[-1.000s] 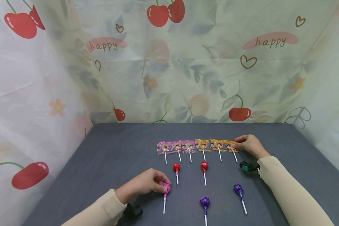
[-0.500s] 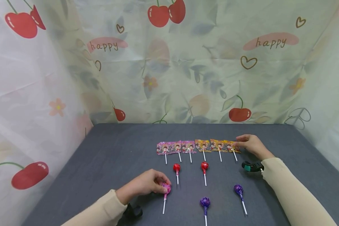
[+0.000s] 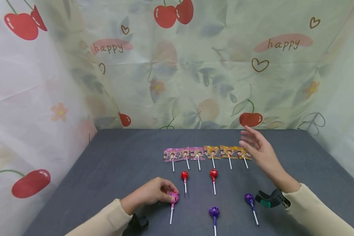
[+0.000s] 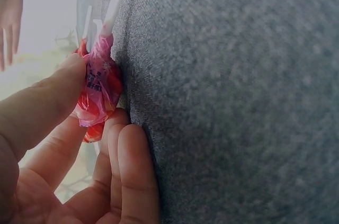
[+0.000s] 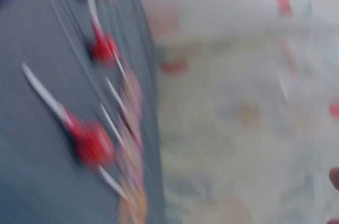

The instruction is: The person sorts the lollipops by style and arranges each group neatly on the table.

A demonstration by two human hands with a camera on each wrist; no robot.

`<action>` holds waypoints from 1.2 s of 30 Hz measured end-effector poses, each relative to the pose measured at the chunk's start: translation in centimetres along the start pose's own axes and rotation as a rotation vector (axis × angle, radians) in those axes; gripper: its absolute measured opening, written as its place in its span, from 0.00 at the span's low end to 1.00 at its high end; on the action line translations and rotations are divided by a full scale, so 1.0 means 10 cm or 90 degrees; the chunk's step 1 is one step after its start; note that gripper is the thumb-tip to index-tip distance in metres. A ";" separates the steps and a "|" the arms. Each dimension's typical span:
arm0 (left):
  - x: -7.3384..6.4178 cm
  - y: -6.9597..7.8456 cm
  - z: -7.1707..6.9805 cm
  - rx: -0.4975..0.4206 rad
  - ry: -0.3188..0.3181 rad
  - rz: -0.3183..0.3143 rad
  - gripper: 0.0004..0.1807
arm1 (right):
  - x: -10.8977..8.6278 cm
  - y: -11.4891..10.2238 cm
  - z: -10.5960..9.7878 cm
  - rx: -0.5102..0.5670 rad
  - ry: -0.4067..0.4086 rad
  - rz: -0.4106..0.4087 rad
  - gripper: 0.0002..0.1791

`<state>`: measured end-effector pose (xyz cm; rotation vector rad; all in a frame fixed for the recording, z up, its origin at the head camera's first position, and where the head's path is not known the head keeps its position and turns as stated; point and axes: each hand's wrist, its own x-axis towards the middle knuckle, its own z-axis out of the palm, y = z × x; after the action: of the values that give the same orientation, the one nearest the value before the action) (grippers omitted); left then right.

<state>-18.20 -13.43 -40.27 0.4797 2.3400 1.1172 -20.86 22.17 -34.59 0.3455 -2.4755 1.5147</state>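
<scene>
Between thumb and fingers, my left hand point(image 3: 155, 192) pinches the wrapped head of a pink lollipop point(image 4: 104, 83), its white stick pointing toward me. My right hand point(image 3: 261, 152) is raised with fingers spread and holds nothing. It hovers just right of a row of flat-packed lollipops: pink packets point(image 3: 197, 153) on the left, orange packets point(image 3: 211, 152) on the right, sticks toward me. In front of the row lie two red lollipops, one left point(image 3: 184, 175) and one right point(image 3: 213, 174). Nearer lie two purple lollipops, one in the middle point(image 3: 214, 212) and one at right point(image 3: 249, 198).
The dark grey table point(image 3: 129, 147) ends at a patterned cloth backdrop point(image 3: 188, 82) with cherries and "happy" prints. Cloth also hangs at the left and right sides. A black wrist device point(image 3: 269, 198) sits under the right wrist.
My right hand has let go of the rightmost orange packet, lifted and drawn back to the right with its fingers opening. My left hand stays on the pink lollipop.
</scene>
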 end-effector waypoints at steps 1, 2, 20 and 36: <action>0.00 0.00 0.00 0.001 0.000 0.000 0.09 | -0.09 -0.04 0.05 0.015 -0.003 -0.021 0.35; 0.00 0.00 0.00 0.001 0.000 0.001 0.09 | -0.18 -0.07 0.11 0.030 -0.010 -0.037 0.35; -0.02 -0.01 0.00 -0.001 0.002 0.016 0.09 | -1.01 0.07 0.67 0.020 -0.416 0.066 0.29; -0.02 0.01 0.01 -0.001 -0.003 0.021 0.09 | -0.84 -0.11 0.84 -0.143 -0.413 -0.100 0.09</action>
<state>-18.01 -13.42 -40.22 0.5209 2.3348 1.1315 -13.13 14.86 -40.00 1.1069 -2.9573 1.1708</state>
